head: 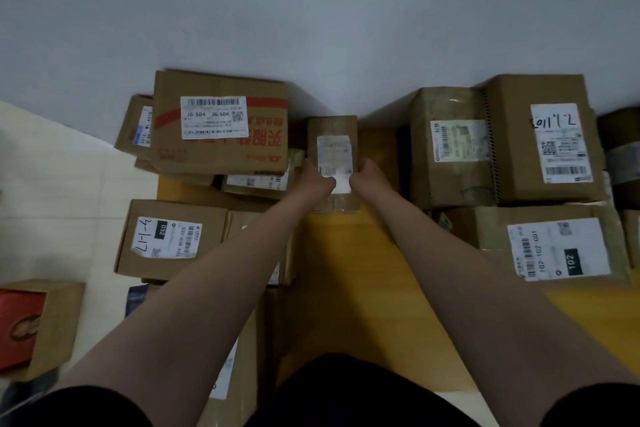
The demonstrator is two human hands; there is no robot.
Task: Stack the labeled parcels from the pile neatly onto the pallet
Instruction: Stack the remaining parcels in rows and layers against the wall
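Note:
A small brown parcel (332, 130) with a white label stands against the far wall, over the yellow wooden pallet (349, 274). My left hand (317, 180) grips its near left edge and my right hand (369, 175) grips its near right edge. Both arms stretch forward across the pallet. Labeled cardboard parcels stand on either side: a large box marked J6-S04 (221, 125) and one marked 032 (169, 239) on the left, a tall taped box (453, 149), a handwritten-label box (550, 139) and one marked 102 (557, 246) on the right.
A grey wall (311, 28) closes the far side. White tiled floor (52, 184) lies to the left, with a brown box with a red face (38, 326) on it. More parcels sit under my left arm (239, 374) and at the far right edge (623, 156).

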